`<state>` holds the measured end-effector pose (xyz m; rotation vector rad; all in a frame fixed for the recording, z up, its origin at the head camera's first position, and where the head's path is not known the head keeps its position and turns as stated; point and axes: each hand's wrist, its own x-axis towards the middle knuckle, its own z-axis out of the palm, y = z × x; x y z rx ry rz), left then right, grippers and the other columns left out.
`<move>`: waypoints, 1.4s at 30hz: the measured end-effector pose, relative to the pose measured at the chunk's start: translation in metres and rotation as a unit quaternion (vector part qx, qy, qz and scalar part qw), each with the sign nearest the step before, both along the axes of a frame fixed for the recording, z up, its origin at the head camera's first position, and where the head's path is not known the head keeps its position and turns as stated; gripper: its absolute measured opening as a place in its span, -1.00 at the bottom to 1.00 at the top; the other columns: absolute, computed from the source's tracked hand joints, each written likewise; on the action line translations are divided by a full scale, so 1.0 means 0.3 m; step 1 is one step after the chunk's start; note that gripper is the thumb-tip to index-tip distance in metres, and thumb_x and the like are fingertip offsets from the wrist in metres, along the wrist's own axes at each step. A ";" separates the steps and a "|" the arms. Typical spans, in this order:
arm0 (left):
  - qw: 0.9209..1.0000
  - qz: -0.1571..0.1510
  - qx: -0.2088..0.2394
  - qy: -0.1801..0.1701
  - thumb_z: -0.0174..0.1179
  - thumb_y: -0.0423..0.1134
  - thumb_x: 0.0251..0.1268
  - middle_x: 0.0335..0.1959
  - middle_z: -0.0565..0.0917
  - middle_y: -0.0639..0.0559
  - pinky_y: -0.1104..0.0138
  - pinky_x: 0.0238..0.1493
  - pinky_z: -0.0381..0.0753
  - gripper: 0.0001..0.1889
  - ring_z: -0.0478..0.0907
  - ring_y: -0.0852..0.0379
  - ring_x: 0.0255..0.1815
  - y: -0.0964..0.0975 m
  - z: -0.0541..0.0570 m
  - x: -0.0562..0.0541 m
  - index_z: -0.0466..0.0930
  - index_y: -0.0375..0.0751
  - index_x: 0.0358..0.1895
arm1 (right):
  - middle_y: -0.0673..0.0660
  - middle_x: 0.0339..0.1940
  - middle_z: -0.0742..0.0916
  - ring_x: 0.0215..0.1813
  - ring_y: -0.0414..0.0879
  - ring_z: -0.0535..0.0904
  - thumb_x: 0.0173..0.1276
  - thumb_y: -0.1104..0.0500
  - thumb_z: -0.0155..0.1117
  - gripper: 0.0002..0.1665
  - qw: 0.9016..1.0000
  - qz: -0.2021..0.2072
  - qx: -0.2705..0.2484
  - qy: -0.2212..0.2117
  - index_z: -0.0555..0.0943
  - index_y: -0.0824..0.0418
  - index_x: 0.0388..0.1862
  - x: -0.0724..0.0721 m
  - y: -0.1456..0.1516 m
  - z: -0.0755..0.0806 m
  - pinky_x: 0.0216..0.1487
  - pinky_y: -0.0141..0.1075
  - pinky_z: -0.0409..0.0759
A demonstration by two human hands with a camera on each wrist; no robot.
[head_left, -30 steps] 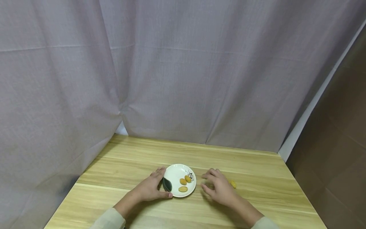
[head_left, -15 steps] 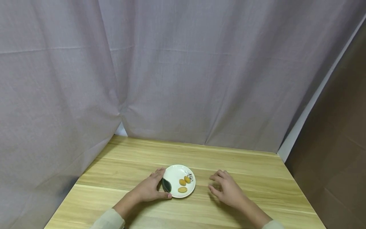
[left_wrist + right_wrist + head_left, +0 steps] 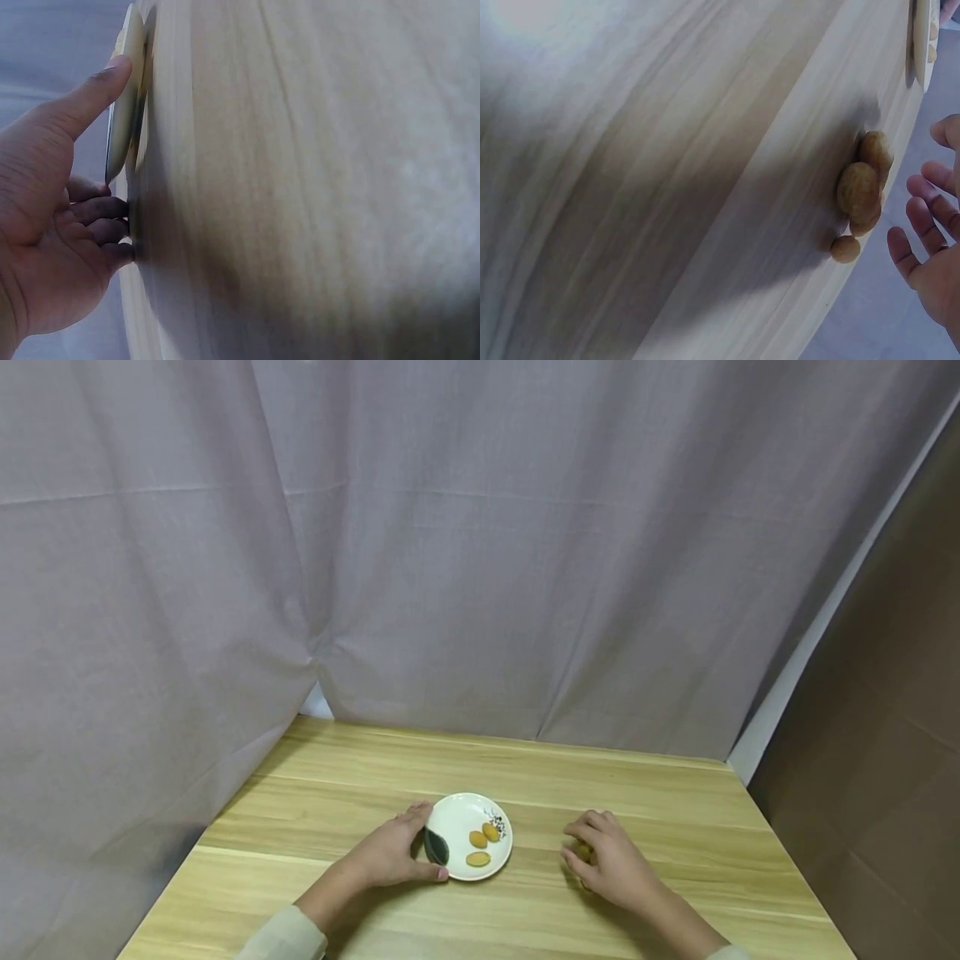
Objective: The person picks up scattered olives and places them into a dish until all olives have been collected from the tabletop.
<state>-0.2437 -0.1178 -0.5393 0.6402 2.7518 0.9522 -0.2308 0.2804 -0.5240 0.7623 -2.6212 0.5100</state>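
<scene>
My left hand (image 3: 386, 853) holds the left side of a small white plate (image 3: 457, 814) that has a dark green patch and a dark floral pattern. Its thumb lies on the near rim, the other fingers round the far side. On the plate are three yellow-brown oval pieces (image 3: 478, 859), date-sized. To the right, my right hand (image 3: 615, 862) hovers palm down with loosely bent fingers over more such pieces (image 3: 859, 187). In the right wrist view these sit clustered on the table, with a gap between them and the fingertips. From the head view the hand mostly hides them.
The wooden tabletop (image 3: 360, 760) carries everything. A grey curtain (image 3: 465, 568) hangs behind it and along the left side, and a brown panel (image 3: 885, 735) stands at the right. The plate's edge (image 3: 922, 45) shows at the top of the right wrist view.
My right hand has moved to the right, away from the plate and over the loose pieces, which now show beneath its fingers. The left hand stays at the plate.
</scene>
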 end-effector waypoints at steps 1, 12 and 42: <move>1.000 0.000 -0.001 0.001 0.61 0.36 0.12 0.78 0.21 -0.39 -0.28 0.79 0.20 0.34 0.17 -0.41 0.80 0.000 0.000 0.001 0.14 -0.48 0.73 | -0.06 -0.06 0.77 -0.08 -0.29 0.44 0.31 0.16 0.70 -0.66 1.000 -0.002 -0.001 -0.003 0.84 0.21 0.02 0.001 0.005 -0.001 -0.21 -0.45 0.53; 1.000 0.000 -0.004 0.000 0.60 0.38 0.14 0.79 0.19 -0.37 -0.28 0.80 0.19 0.35 0.15 -0.39 0.81 0.002 0.006 0.012 0.12 -0.46 0.74 | -0.04 -0.05 0.78 -0.01 -0.20 0.57 0.31 0.14 0.71 -0.66 0.999 -0.028 0.019 -0.017 0.85 0.18 0.02 0.014 0.041 -0.003 -0.04 -0.24 0.73; 1.000 0.000 -0.007 0.002 0.59 0.39 0.15 0.79 0.19 -0.37 -0.28 0.80 0.20 0.36 0.15 -0.38 0.82 0.003 -0.003 0.010 0.11 -0.47 0.75 | -0.15 -0.26 0.71 -0.18 -0.21 0.49 0.38 0.06 0.65 -0.89 0.987 -0.115 0.081 -0.076 0.88 -0.01 -0.16 0.019 0.043 -0.003 -0.08 0.14 0.65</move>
